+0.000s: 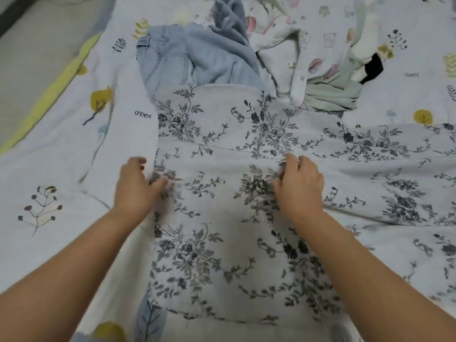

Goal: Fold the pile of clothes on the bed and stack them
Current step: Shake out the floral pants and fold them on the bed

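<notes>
A pale garment with a dark grey floral print (217, 134) lies spread across the middle of the bed and runs off to the right. My left hand (135, 186) pinches its left edge, fingers curled into the fabric. About a forearm's length to the right, my right hand (298, 186) pinches a raised fold of the same cloth. Behind the garment sits the unfolded pile: light blue jeans (167, 60), a blue-grey top (229, 28), a white printed piece (313, 45) and a mint green item (333, 95).
The bed sheet (56, 149) is pale with tree and leaf prints and a yellow border at the left. A black and white item (370, 67) lies at the pile's right side. The floor (29, 33) shows beyond the bed's left edge.
</notes>
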### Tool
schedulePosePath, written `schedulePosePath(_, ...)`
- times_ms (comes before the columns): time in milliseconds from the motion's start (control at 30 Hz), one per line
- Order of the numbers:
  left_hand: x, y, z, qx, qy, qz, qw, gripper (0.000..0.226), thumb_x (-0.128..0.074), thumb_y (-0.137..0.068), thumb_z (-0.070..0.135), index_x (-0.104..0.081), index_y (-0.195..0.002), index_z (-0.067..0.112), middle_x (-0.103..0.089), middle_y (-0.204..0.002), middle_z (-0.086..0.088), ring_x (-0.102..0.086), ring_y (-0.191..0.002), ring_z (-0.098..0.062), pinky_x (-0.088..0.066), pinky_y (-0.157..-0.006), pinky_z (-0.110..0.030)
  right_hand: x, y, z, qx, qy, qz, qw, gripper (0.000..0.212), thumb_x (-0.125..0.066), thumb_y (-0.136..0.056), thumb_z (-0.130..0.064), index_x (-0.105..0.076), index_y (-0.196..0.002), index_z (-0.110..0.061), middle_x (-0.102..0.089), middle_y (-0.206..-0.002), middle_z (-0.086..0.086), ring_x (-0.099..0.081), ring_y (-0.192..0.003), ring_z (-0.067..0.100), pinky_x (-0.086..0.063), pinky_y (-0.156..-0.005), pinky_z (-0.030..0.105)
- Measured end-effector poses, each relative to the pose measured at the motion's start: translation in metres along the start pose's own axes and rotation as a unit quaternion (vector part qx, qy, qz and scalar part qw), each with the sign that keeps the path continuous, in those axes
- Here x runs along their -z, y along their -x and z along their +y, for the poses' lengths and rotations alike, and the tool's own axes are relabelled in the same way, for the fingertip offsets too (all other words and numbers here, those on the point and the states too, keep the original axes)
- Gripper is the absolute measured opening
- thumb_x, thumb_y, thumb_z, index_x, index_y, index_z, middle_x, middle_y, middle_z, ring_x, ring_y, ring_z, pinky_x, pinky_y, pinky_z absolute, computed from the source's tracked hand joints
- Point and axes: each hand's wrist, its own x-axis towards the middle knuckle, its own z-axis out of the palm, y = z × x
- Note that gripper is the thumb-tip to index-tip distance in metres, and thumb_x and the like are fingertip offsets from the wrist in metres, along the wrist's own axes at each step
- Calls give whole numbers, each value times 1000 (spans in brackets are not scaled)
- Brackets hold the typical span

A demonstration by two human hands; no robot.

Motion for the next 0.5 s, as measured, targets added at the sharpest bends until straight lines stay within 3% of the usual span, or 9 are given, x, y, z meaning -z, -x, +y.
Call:
schedulePosePath(100,-28,17,-27,74,-46,-40,995,48,-67,-84,29,-46,-111,-6,-50,-79,-4,-54,-69,-23,-46,-60,-33,-29,30,-3,46,22,-30,998,55,-53,-90,-34,-34,-138,-16,-35,-138,11,-34,-129,26,-30,-109,46)
schedulePosePath(233,-49,43,-58,108,-93,-105,984,34,-57,-90,37,-41,-92,7,-52,-73,-5,-53,-64,-22,-41,-53,-33,-66,101,-8,152,71,-113,979,48,-53,-83,-34,-47,-126,-15,-45,-127,9,-45,-116,27,-40,-98,40)
schedulePosePath(333,-51,51,-63,79,-56,-97,991,24,-53,-94,28,-38,-89,10,-45,-69,-1,-44,-60,-17,-29,-50,-29,-82,114,2,105,84,-147,980,50,-51,-91,-35,-38,-136,-17,-44,-130,5,-44,-116,23,-37,-96,34)
schedulePosePath(400,-48,55,-61,41,-20,-79,996,19,-50,-95,22,-37,-89,10,-46,-64,-3,-43,-56,-15,-26,-47,-27,-82,104,7,71,64,-148,984,30,-42,-95,-19,-43,-125,-20,-51,-122,0,-45,-103,17,-36,-82,25)
schedulePosePath(500,-33,62,-58,-27,-13,-55,998,13,-48,-96,20,-37,-92,13,-49,-60,-1,-45,-53,-14,-28,-46,-27,-73,95,-3,52,35,-175,983,27,-42,-87,0,-50,-109,-16,-59,-109,3,-50,-89,18,-35,-69,25)
